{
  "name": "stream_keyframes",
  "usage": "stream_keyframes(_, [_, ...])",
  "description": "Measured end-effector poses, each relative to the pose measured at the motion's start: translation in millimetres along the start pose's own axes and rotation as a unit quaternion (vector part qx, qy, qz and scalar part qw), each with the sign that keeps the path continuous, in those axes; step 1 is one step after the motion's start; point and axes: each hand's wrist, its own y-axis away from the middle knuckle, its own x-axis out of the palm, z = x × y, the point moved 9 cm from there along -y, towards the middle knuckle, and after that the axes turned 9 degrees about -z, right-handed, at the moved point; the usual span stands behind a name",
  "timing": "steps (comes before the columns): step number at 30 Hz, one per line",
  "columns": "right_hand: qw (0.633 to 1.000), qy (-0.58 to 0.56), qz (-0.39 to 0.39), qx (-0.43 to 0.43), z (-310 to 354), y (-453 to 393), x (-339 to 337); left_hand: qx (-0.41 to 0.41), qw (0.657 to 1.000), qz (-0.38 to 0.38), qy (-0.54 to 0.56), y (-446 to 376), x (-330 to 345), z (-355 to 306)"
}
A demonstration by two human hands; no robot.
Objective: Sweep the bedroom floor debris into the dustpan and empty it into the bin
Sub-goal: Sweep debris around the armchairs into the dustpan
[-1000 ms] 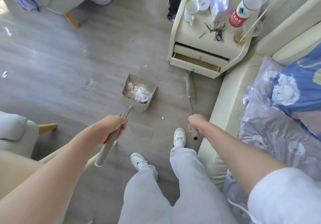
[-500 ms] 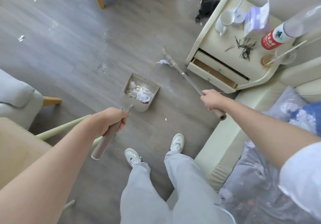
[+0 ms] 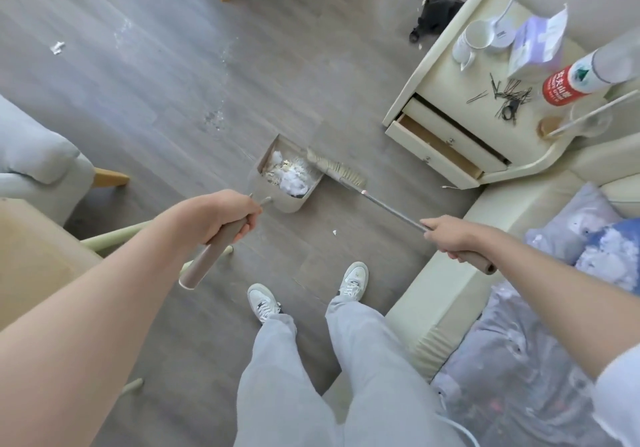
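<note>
1. I count two hands, each gripping one long handle. My left hand is wrapped around the brown grip of the dustpan handle.
2. My right hand clasps the grip of the broom; its thin metal shaft runs forward and left from that fist.
3. One dustpan sits on the floor just ahead of my left fist, with white fluff and yellowish crumbs inside.
4. One brush head lies against the dustpan's right rim, well ahead of my right fist.
5. One small white scrap lies on the floor between my two fists; another scrap sits far out past the left one.
6. The bedside table holds one mug and one red-labelled bottle, cut off by the frame edge.
7. The dark heap beyond the table is too blurred to identify.
</note>
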Motion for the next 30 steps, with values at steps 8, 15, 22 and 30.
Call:
stream_keyframes(8, [0.994, -0.086, -0.062, 0.021, -50.5, 39.7, -53.1, 0.034, 0.995, 0.001, -0.096, 34.4, 5.3, 44.5])
stream_keyframes(15, [0.994, 0.104, -0.034, -0.017, 22.2, 19.6, 14.2, 0.023, 0.99, 0.018, -0.139, 51.9, 26.8, 96.2])
stream_keyframes(22, [0.999, 0.031, 0.037, 0.01, -35.4, 67.8, 87.0, 0.0, 0.991, 0.048, -0.125, 59.9, 59.9, 127.0])
stream_keyframes(30, [0.987, -0.138, -0.065, 0.044, -74.0, 100.9, 93.8, 0.02, 0.988, 0.065, -0.138, 69.4, 71.0, 157.8])
